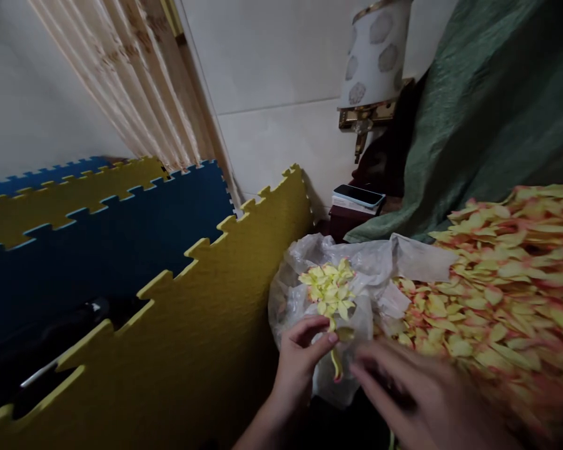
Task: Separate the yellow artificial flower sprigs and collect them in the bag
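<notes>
My left hand pinches a small yellow flower piece between thumb and forefinger, just below a clear plastic bag. The bag holds a cluster of yellow-green flower pieces. My right hand is low and close to the camera, blurred by motion, right beside the left hand and the held piece. Its fingers point left toward the piece; whether they hold anything I cannot tell.
A big heap of yellow-pink fabric petals fills the right side. Yellow foam mats and blue foam mats lean on the left. A phone lies on a small stand beneath a lamp. Green cloth drapes behind.
</notes>
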`<action>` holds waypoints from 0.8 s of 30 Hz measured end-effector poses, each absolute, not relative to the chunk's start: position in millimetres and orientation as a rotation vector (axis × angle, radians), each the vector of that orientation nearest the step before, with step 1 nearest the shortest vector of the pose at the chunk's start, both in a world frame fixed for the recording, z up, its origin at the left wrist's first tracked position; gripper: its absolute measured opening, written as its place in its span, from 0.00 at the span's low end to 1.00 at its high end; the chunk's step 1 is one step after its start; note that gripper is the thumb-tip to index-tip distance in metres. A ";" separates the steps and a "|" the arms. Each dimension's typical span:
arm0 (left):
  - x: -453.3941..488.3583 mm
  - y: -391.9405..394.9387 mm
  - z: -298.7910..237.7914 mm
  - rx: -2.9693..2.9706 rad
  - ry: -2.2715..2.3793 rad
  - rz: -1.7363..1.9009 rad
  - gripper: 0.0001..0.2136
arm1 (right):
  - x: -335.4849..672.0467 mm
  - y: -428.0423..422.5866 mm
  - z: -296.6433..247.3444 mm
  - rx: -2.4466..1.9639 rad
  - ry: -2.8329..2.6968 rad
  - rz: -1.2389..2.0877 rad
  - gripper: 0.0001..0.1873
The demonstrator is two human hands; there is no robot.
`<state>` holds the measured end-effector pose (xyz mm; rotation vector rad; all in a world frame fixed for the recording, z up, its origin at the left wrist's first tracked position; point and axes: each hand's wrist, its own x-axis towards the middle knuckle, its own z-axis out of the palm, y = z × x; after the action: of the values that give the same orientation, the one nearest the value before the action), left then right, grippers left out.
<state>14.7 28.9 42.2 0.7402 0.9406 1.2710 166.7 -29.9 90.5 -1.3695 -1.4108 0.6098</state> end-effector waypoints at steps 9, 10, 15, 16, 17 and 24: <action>7.6 22.7 53.6 0.749 0.763 0.888 0.08 | 162.4 -4.5 43.3 -1.209 -1.074 1.237 0.12; 7.8 22.9 52.7 0.741 0.755 0.869 0.08 | 162.7 -8.4 43.3 -1.215 -1.056 1.222 0.11; 16.0 19.1 45.2 0.723 0.802 0.957 0.06 | 157.2 -24.5 44.3 -1.319 -0.894 0.936 0.10; 17.8 17.7 44.4 0.738 0.809 0.973 0.06 | 155.8 -26.2 43.5 -1.327 -0.875 0.886 0.09; 19.1 16.5 44.1 0.755 0.808 0.979 0.06 | 154.7 -27.2 42.6 -1.324 -0.870 0.858 0.08; 16.6 15.1 46.5 0.778 0.778 0.919 0.04 | 156.3 -24.4 36.4 -1.240 -0.941 0.859 0.03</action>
<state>16.6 15.1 46.5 0.7777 0.7775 0.9186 156.3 -24.4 36.4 -1.2398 -0.9408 0.8587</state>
